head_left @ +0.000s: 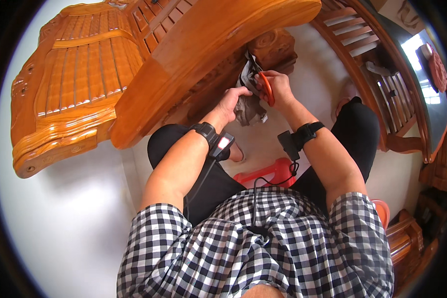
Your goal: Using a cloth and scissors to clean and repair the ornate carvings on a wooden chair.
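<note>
My left hand [229,103] is closed, its thumb and fingers pinching a crumpled grey cloth [248,110] that hangs above the floor. In my right hand [279,90] are scissors with an orange handle [267,88]; the fingers wrap round it, and the blades are mostly hidden. The hands are close together with the cloth between them. A dark and white striped part of the cloth rises past the fingers toward a carved wooden foot [273,47].
A large varnished wooden bench [184,69] curves over the far left. Beyond my right knee stands a slatted wooden table with a dark glass top [424,74]. A red plastic stool [278,171] is beneath me, and an orange basin [382,212] sits at the right. A cable joins the wrist-strapped devices.
</note>
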The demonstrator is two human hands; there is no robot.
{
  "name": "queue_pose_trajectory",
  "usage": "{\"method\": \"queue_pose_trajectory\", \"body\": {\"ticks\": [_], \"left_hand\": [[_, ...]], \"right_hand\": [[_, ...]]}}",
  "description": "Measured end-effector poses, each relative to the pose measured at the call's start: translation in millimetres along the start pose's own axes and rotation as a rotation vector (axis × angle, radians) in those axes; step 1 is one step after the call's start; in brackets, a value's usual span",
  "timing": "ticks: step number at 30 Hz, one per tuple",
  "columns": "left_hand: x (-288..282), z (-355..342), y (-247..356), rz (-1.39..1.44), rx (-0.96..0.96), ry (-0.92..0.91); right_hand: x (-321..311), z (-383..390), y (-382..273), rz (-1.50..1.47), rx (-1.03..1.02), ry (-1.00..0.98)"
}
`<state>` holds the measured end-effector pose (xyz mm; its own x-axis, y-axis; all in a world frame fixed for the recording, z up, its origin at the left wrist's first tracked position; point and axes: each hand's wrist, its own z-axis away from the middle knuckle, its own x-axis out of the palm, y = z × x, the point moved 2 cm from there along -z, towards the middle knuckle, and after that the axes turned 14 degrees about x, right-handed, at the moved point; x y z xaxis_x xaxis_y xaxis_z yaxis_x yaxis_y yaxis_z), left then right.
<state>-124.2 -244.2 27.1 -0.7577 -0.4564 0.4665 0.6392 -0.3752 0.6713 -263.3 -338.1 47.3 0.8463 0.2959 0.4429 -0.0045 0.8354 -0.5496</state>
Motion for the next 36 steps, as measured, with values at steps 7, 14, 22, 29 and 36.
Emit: {"method": "queue_pose_trajectory", "body": {"ticks": [7, 14, 22, 29, 36], "left_hand": [[22, 7, 11, -0.174, 0.105, 0.111], [38, 12, 13, -0.357, 0.148, 0.075], [17, 2, 6, -0.483, 0.108, 0.089], [22, 3, -5, -0.616, -0.003, -0.029], [40, 5, 20, -0.402, 0.184, -0.053]], "right_hand": [[4, 5, -21, 0.093, -0.056, 0.091], [8, 15, -17, 0.154, -0.237, 0.198], [-9, -12, 6, 0.152, -0.252, 0.165], [-49, -8, 45, 0.231, -0.108, 0.531], [-26, 21, -4, -0.050, -0.407, 0.322]]}}
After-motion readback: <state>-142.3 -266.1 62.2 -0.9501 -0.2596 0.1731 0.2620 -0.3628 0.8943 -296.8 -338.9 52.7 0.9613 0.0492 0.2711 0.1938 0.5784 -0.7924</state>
